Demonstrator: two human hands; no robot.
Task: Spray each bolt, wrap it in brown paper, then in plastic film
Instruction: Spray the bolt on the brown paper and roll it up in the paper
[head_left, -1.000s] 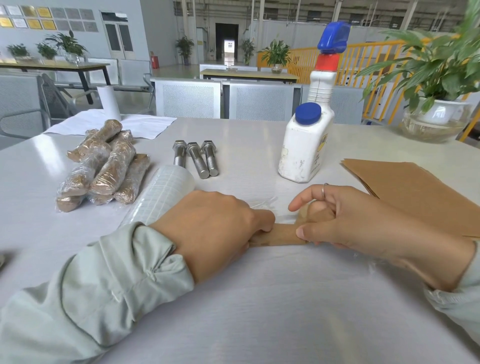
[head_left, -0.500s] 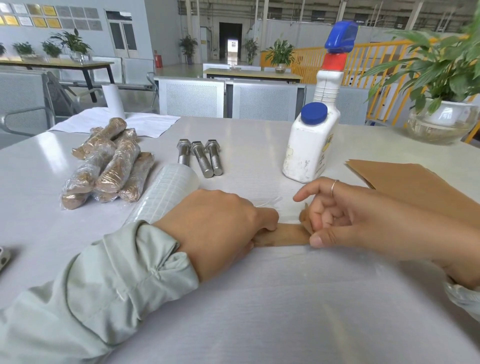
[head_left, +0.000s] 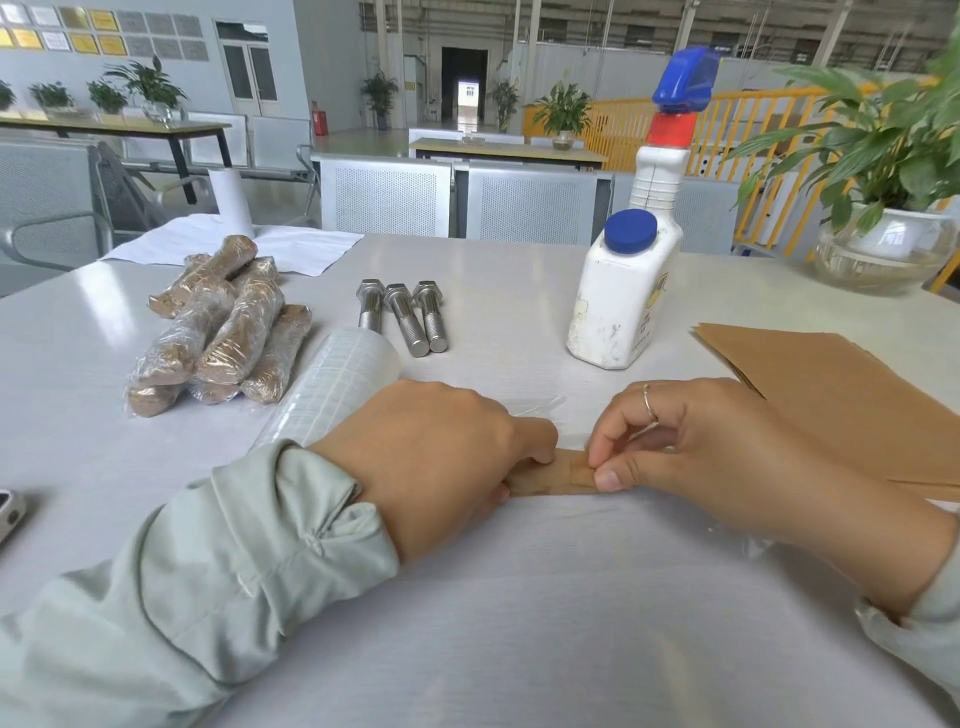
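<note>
Change: your right hand (head_left: 691, 447) has curled tighter since half a second ago, fingertips now pinching the paper end.
Wrapped bolt (head_left: 553, 473): lies on the desk (head_left: 519, 623) between your hands.
Left hand (head_left: 436, 457): fingers curled down, gripping the bolt's other end.
Spray bottle (head_left: 623, 291): upright, capped; contents hidden.

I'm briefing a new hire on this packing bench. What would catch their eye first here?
Front and centre, the left hand and right hand pinch a paper-wrapped bolt on the table. Behind it stands the tall spray bottle. At left lies a pile of wrapped bolts, with three bare bolts beside it.
</note>
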